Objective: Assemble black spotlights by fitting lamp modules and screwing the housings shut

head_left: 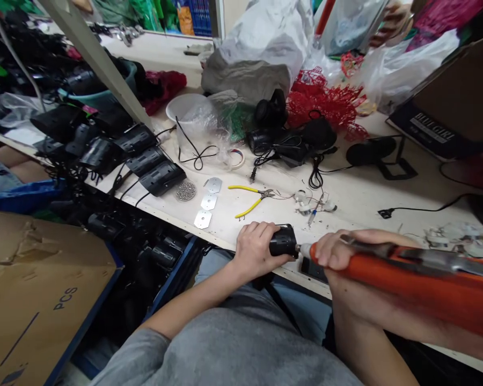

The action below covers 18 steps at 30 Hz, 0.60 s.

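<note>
My left hand (pixel 254 249) is wrapped round a short black plastic housing (pixel 282 241) at the table's front edge. My right hand (pixel 338 251) grips the front of a long orange power screwdriver (pixel 422 284) lying nearly level. Its tip meets the right end of the housing; the exact contact point is too small to make out. Beyond my hands lie yellow-handled cutting pliers (pixel 251 200), jaws apart, and a small blue-tipped screwdriver (pixel 313 215) among white parts with wires. Several silver metal plates (pixel 208 201) and a round dish of screws (pixel 185 190) are to the left.
Black housings (pixel 161 177) with cables crowd the left side, near a slanted post (pixel 100 64). A clear plastic tub (pixel 189 120), black lamp-like units (pixel 292 142), red netting (pixel 322 104) and a dark carton (pixel 446 102) stand farther back. A cardboard box (pixel 36 289) is at lower left.
</note>
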Tool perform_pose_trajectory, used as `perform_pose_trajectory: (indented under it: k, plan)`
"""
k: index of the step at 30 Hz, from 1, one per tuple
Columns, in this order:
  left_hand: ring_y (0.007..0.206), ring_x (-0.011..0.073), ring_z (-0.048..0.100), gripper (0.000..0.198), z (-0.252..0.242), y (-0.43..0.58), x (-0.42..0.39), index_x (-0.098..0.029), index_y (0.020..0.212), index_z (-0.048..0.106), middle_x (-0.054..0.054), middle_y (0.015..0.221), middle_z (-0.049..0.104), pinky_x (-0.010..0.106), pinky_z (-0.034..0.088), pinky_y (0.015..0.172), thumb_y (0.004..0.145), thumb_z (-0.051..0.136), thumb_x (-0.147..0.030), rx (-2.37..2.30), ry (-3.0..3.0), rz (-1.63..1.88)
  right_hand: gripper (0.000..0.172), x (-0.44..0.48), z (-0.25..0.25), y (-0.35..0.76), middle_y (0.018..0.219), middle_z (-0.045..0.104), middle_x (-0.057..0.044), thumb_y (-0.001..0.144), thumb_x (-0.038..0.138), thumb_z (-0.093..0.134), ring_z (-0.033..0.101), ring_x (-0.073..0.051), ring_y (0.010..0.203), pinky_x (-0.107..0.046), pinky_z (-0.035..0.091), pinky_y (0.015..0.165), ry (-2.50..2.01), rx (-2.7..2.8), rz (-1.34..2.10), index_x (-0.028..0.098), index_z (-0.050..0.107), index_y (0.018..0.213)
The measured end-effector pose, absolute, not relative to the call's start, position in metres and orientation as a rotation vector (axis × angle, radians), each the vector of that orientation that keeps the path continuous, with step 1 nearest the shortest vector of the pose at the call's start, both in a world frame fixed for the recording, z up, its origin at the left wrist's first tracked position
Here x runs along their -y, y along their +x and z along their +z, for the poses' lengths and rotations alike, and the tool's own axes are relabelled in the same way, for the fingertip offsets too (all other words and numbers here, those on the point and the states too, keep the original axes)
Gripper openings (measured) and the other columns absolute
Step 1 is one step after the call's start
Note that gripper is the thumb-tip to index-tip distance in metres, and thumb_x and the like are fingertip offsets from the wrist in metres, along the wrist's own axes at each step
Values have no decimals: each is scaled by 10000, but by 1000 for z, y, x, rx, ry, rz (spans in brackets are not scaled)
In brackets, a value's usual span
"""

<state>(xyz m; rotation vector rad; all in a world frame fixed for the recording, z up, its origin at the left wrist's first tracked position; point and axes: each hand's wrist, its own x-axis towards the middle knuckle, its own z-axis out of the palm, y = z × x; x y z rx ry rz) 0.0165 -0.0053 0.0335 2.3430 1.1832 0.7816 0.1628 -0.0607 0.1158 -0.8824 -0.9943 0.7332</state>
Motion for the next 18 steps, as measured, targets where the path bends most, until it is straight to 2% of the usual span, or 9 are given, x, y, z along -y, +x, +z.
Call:
perform_pose_trajectory:
  k: [3, 6, 12, 16, 18]
  plan:
    - [891, 255, 654, 579, 36, 16, 5, -212, 1091, 666, 51, 1006, 741, 404, 522, 798, 667, 859, -556, -1183, 2330, 793, 719, 39, 118, 164, 625, 601, -36, 794, 861, 466, 563, -237, 536, -427, 489, 553, -825, 999, 655, 249, 739, 1055]
    - [876, 256, 646, 580, 36, 15, 4, -213, 1084, 668, 52, 975, 735, 402, 517, 780, 678, 847, -588, -1171, 2333, 777, 791, 19, 109, 161, 602, 582, -26, 734, 912, 467, 547, -214, 498, -376, 453, 485, -835, 957, 727, 229, 744, 1023]
    - [854, 260, 639, 607, 32, 15, 3, -197, 1161, 658, 63, 966, 722, 407, 508, 759, 701, 834, -550, -1142, 2357, 802, 725, 7, 93, 150, 650, 616, -37, 638, 869, 619, 575, -213, 484, -371, 469, 443, -811, 833, 887, 215, 747, 925]
    - [856, 261, 637, 604, 28, 15, 4, -185, 1190, 650, 77, 978, 713, 405, 507, 750, 730, 814, -539, -1128, 2348, 839, 685, 5, 88, 147, 631, 607, -32, 680, 868, 582, 568, -221, 483, -402, 505, 451, -815, 887, 904, 257, 754, 937]
    - [871, 264, 634, 619, 28, 15, 4, -185, 1199, 652, 81, 984, 707, 409, 511, 768, 726, 817, -548, -1134, 2336, 832, 691, 4, 84, 149, 614, 587, -30, 705, 869, 542, 593, -246, 520, -446, 540, 505, -806, 916, 921, 260, 746, 961]
